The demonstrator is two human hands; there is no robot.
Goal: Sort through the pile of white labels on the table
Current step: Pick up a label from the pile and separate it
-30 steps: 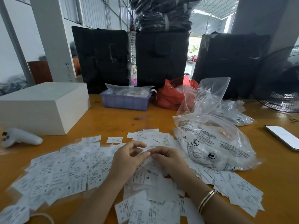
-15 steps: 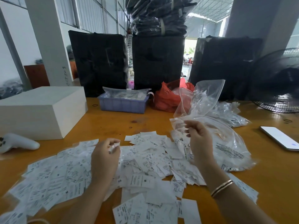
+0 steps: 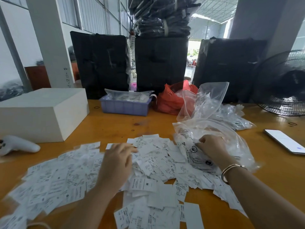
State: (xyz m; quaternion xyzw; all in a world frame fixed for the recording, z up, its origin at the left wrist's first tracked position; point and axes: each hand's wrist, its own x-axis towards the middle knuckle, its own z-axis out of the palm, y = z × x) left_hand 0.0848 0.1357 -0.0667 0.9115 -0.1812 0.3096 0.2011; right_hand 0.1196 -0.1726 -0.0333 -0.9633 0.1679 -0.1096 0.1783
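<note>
A: Under the left hand (image 3: 115, 164) lies the pile of white labels (image 3: 148, 176) on the table (image 3: 115, 126); the fingers lie flat on it, blurred. What is readable?

B: Only "M" and "S" beside that hand; the rest is too small. The right hand (image 3: 212, 147), fingers curled, pinches the clear plastic bag (image 3: 231, 138). Behind it, a red bag (image 3: 170, 100) is partly hidden.
</note>
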